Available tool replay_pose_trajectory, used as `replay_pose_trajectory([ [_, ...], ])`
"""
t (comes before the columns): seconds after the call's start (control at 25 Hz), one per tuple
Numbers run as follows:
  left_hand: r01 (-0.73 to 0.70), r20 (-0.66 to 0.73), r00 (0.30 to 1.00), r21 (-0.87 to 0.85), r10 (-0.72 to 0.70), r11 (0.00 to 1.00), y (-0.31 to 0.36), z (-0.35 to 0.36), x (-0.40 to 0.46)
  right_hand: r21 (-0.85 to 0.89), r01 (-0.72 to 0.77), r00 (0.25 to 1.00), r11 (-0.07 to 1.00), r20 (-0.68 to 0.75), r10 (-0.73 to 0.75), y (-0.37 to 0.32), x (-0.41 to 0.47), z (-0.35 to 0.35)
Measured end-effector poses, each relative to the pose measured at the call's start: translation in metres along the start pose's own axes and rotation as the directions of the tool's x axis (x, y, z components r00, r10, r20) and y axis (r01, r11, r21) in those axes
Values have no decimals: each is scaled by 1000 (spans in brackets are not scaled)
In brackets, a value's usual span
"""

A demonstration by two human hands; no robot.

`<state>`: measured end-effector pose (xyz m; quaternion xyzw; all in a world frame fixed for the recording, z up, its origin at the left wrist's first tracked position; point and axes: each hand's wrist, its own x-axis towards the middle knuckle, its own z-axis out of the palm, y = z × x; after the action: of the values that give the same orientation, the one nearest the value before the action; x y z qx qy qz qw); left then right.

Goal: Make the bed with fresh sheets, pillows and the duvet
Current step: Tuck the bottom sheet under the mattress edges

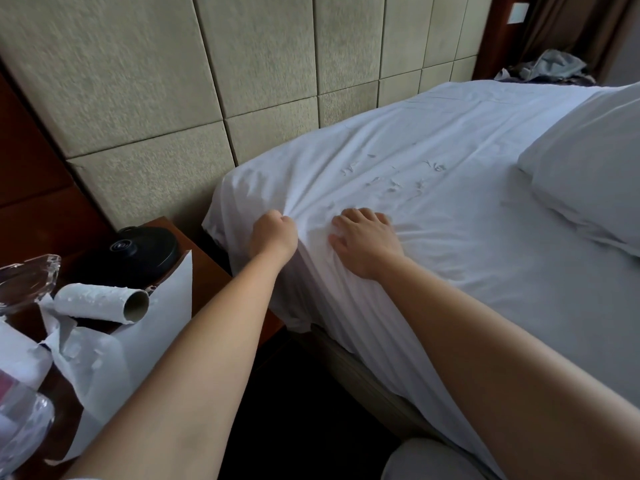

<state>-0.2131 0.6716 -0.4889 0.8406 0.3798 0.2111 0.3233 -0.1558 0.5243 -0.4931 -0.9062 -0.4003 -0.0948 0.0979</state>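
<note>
Closest to the person, on the wooden bedside tabletop (204,271) at the left, lies a nearly spent toilet-paper roll (104,301) with torn white paper (114,348) trailing off it, clear glassware (26,282) beside it and a black round-lidded kettle (135,254) behind. Two bare forearms stretch out from here toward the head corner of the bed.

The left hand (273,237) is balled into a fist, its grip clamped on a bunch of the white sheet (433,209) right at the mattress edge, so creases fan out from the knuckles. Just beside it, the right hand (367,242) lies flat on the sheet with fingers spread, its grip apart and holding nothing. The sheet covers the mattress and hangs over the near side.

Further along, a white pillow (588,168) rests on the sheet at the right. Behind the bed stands a padded beige headboard wall (173,81), and at the far end crumpled grey fabric (550,67) is heaped.
</note>
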Motion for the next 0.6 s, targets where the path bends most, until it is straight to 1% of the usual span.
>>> replay_pose_trajectory([
  [0.08, 84, 56, 996, -182, -75, 980, -4, 1, 9, 9, -18, 1000, 1000, 6, 18, -1, 7, 1],
  [0.12, 126, 55, 992, -255, -115, 959, -5, 1, 14, 12, -23, 1000, 1000, 9, 23, -2, 11, 1],
  [0.2, 195, 51, 981, -309, -189, 931, -7, 2, 23, 12, -33, 999, 999, 11, 33, -7, 20, 2],
  [0.32, 326, 126, 945, -332, -301, 885, -10, 4, 38, 6, -15, 1000, 1000, 23, 14, -16, 33, 8],
  [0.4, 386, 167, 922, -338, -348, 858, -11, 6, 52, -5, 3, 1000, 1000, 9, -3, -19, 39, 14],
  [0.48, 392, 164, 920, -316, -357, 864, -13, 7, 65, 1, 9, 1000, 1000, -7, -9, -20, 44, 17],
  [0.6, 306, 110, 951, -212, -288, 928, -16, 13, 80, 13, 6, 1000, 1000, -27, -6, -21, 53, 22],
])
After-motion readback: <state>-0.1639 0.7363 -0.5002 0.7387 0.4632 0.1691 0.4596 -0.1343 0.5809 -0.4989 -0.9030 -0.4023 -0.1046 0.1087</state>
